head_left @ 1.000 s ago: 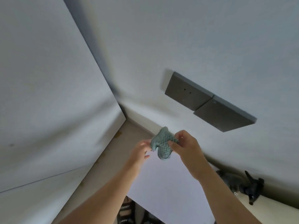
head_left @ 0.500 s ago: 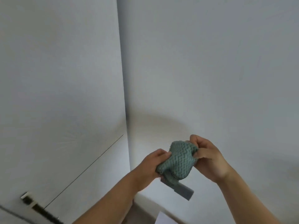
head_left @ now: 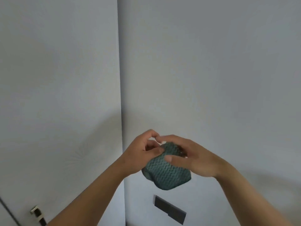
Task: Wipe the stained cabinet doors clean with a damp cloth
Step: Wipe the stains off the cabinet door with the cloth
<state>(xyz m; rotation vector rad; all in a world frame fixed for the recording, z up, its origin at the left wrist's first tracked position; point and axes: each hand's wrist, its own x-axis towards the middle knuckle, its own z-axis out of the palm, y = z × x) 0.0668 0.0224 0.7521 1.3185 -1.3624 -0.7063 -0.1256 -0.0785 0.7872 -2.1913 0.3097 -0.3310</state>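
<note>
— While I have the head view up, tell me: where is the cloth?

— I see the cloth (head_left: pixel 166 175), green with a wavy knit, bunched into a lump just right of the seam (head_left: pixel 120 79) where two white panels meet. It hangs in front of the right panel (head_left: pixel 211 62); whether it touches that panel I cannot tell.

— And the hands?

— Both hold it. The left hand (head_left: pixel 140 154) sits nearest the seam, fingers curled, pinching the cloth's upper edge on that side. The right hand (head_left: pixel 195 159) is on the side away from the seam, thumb laid flat across the cloth's front, fingers reaching over its top towards the left hand's fingertips. The bulk of the cloth sags below both.

— Anything else on your screen?

— Left of the seam, on the left panel (head_left: pixel 57 79), I make out a faint fan-shaped mark (head_left: pixel 79 154), about level with the hands. Lower on that side, well away from the seam, a small metal fitting (head_left: pixel 37 212) sits by a dark line. Right of the seam, below the cloth and apart from it, a dark flat plate (head_left: pixel 170 209) is fixed to the right panel.
</note>
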